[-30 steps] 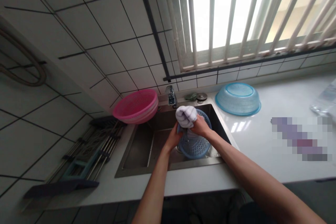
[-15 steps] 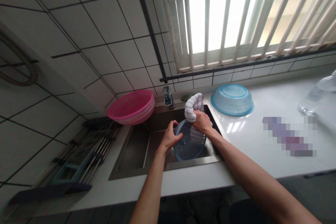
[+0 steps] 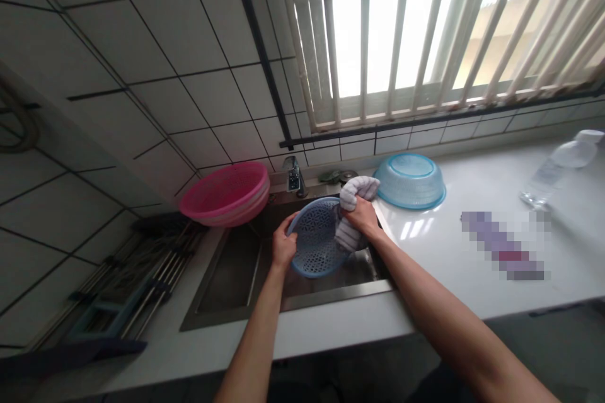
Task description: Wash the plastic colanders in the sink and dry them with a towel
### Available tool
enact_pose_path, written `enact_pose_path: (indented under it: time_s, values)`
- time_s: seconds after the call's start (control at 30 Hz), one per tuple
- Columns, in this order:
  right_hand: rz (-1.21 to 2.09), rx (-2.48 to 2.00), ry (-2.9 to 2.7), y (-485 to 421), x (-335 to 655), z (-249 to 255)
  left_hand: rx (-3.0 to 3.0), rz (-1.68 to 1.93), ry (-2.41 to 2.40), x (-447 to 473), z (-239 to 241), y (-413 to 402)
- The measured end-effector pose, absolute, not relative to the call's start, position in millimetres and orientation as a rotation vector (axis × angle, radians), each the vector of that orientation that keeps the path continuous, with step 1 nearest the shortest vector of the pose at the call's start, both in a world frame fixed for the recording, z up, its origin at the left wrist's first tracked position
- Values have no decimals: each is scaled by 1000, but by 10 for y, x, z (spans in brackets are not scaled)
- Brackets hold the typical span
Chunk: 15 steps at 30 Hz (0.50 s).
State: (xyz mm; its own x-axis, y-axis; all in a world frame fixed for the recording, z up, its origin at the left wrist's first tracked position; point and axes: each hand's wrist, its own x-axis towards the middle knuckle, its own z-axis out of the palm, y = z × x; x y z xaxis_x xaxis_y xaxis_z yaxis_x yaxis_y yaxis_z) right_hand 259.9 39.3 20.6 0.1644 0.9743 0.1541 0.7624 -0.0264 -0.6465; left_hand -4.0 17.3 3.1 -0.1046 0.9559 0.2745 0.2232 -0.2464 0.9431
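Observation:
Over the steel sink (image 3: 255,313) a blue plastic colander (image 3: 316,245) is tilted so that its holed inside faces me. My left hand (image 3: 285,244) grips its left rim, thumb on the inner side and fingers behind. A white and grey striped towel (image 3: 354,192) is bunched in my right hand (image 3: 363,217), at the colander's right edge. Part of the cloth hangs down against the colander's inner wall. The right-hand fingertips are partly hidden by the cloth.
Pink colanders (image 3: 231,195) rest at the sink's back left, beside the faucet (image 3: 293,176). On the right counter sit an upturned blue basin (image 3: 410,182), a clear plastic bottle (image 3: 560,167) and a blurred-out purple item (image 3: 496,242). A folded rack (image 3: 142,289) lies at left.
The colander has come up and to the left, and its inside has turned toward me. My left hand has closed on its rim. The towel stays in my right hand.

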Motion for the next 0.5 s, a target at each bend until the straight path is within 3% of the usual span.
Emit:
enact_pose_path:
  time_s: [0.3,0.5]
  values:
    - [297,-1575,-1982,67,2232,417,1895,1147,1443,24,0,29]
    - [369,-1680,-1864,168,2329,368,1615,1198,1345,-2,8,131]
